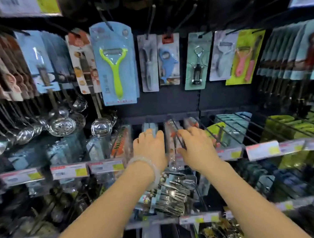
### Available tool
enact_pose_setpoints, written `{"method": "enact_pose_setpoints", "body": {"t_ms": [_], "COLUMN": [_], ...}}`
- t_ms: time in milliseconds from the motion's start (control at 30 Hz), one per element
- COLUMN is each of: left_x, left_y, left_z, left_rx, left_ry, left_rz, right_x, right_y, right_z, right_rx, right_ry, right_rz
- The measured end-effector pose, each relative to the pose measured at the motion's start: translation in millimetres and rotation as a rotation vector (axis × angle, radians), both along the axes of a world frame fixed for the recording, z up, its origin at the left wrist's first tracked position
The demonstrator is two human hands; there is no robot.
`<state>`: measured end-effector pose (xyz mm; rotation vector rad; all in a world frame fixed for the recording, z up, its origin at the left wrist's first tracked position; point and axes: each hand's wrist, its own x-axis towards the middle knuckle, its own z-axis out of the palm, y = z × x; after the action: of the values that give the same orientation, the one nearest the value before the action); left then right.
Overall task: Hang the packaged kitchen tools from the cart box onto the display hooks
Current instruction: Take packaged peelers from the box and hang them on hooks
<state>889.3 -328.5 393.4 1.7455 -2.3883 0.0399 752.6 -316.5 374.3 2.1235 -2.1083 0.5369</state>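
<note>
Both my hands reach into the middle row of display hooks. My left hand point(150, 149), with a pale bracelet on its wrist, has its fingers curled over the top of a pale blue package point(149, 127) hanging there. My right hand point(197, 147) is just to the right. Its thumb and fingers close around a clear package with orange print point(172, 134) on a dark wire hook point(180, 139). Part of that package is hidden by my hand. The cart box is out of view.
Above hang a green peeler card point(114, 64), a blue shark opener point(168, 62), a corkscrew card point(197, 62) and a pink peeler card point(244, 59). Steel ladles point(61, 123) hang at left. Price-tag rails point(68, 170) cross in front; packaged forks point(173, 194) hang below my wrists.
</note>
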Motion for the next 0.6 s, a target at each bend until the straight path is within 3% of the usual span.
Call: {"method": "enact_pose_setpoints", "body": {"t_ms": [600], "left_x": [-250.3], "left_y": [176.4], "left_z": [-143.5], "left_rx": [0.423], "left_ry": [-0.304], "left_rz": [-0.365], "right_x": [-256.2], "right_y": [266.4], "right_z": [-153.6], "right_rx": [0.493], "right_ry": [-0.101], "right_rz": [-0.522]}}
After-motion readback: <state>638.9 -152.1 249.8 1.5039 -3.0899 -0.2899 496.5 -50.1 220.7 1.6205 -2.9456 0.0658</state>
